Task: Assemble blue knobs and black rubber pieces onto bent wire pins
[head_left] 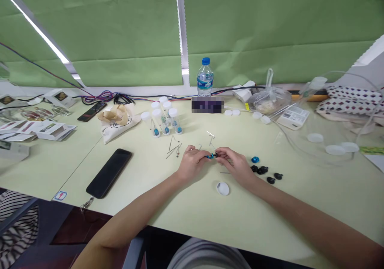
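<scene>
Both hands meet over the middle of the pale yellow table (192, 213). My left hand (192, 163) and my right hand (235, 163) pinch a small blue and black part (211, 155) between their fingertips. Thin bent metal pins (174, 149) lie just left of my left hand, and two more pins (210, 137) lie behind the hands. A white round cap (223, 188) rests below my right hand. To the right sit a loose blue piece (255, 159) and several black pieces (265, 173).
Clear vials with white caps (163, 119) stand behind the pins. A black phone (109, 172) lies at left, a cloth bag (117, 121) and second phone (91, 111) further back. A water bottle (205, 78), a plastic bag (268, 100) and white lids (334, 149) sit at the rear and right.
</scene>
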Motion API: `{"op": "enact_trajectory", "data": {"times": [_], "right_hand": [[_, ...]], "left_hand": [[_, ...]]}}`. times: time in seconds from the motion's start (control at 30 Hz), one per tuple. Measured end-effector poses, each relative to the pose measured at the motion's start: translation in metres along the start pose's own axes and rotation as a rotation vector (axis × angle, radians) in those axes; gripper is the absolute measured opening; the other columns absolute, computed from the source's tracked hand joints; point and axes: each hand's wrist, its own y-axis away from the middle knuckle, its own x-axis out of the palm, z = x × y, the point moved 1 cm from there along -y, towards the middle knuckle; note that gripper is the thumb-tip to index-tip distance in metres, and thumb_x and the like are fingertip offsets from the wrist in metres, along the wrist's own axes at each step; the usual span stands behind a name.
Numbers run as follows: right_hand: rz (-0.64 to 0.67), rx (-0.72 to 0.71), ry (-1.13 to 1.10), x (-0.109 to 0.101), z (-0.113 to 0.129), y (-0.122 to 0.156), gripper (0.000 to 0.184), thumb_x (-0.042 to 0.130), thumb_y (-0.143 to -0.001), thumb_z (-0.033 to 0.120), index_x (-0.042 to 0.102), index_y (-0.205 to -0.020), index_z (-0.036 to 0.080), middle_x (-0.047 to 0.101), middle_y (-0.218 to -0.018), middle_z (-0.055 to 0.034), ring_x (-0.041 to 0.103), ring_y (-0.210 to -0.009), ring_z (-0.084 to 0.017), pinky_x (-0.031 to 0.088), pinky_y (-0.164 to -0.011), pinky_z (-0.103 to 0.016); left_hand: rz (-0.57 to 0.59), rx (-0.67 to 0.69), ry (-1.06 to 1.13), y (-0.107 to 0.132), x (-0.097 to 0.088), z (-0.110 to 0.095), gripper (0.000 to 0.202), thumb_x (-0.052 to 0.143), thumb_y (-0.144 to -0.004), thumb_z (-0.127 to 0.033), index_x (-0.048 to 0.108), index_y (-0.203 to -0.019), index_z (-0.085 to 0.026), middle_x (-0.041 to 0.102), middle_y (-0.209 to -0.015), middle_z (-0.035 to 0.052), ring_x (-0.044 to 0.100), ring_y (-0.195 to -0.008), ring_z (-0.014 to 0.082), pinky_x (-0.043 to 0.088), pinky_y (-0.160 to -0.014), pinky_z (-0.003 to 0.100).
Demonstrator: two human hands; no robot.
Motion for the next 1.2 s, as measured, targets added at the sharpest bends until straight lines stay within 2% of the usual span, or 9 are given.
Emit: {"op": "enact_trajectory", "data": {"times": [0.73, 0.9, 1.03, 1.2], "right_hand": [[-0.019, -0.071, 0.037, 0.0, -0.001, 0.001, 0.027, 0.056, -0.094, 0.033, 0.06, -0.116, 0.019, 0.062, -0.118, -0.0081, 0.063, -0.097, -0.019, 0.054, -0.083, -0.04], [-0.024, -0.092, 0.054, 0.0, 0.002, 0.001, 0.025, 0.055, -0.095, 0.033, 0.061, -0.114, 0.018, 0.065, -0.111, -0.0071, 0.064, -0.091, -0.018, 0.055, -0.079, -0.038], [-0.054, -0.144, 0.073, -0.001, 0.007, 0.0, 0.021, 0.05, -0.096, 0.033, 0.061, -0.111, 0.023, 0.066, -0.105, -0.0065, 0.065, -0.089, -0.019, 0.054, -0.083, -0.039], [-0.062, -0.172, 0.09, -0.002, 0.007, 0.0, 0.017, 0.049, -0.095, 0.033, 0.062, -0.102, 0.025, 0.067, -0.098, -0.0055, 0.066, -0.087, -0.021, 0.055, -0.08, -0.038]], "left_hand": [[0.027, -0.045, 0.024, 0.0, -0.001, -0.001, 0.015, 0.054, -0.095, -0.03, 0.065, -0.088, -0.023, 0.076, -0.076, -0.0024, 0.064, -0.057, 0.0114, 0.039, -0.074, 0.034], [0.032, -0.047, 0.031, -0.001, -0.001, -0.002, 0.012, 0.056, -0.094, -0.028, 0.065, -0.088, -0.023, 0.076, -0.077, -0.0029, 0.064, -0.058, 0.0115, 0.039, -0.074, 0.034], [0.039, -0.06, 0.023, -0.001, -0.001, -0.002, 0.014, 0.054, -0.094, -0.029, 0.065, -0.087, -0.023, 0.075, -0.075, -0.0024, 0.063, -0.056, 0.0115, 0.039, -0.074, 0.034], [0.043, -0.056, 0.027, -0.001, -0.002, -0.003, 0.016, 0.053, -0.095, -0.029, 0.066, -0.087, -0.023, 0.076, -0.077, -0.0023, 0.064, -0.058, 0.0117, 0.039, -0.073, 0.034]]}}
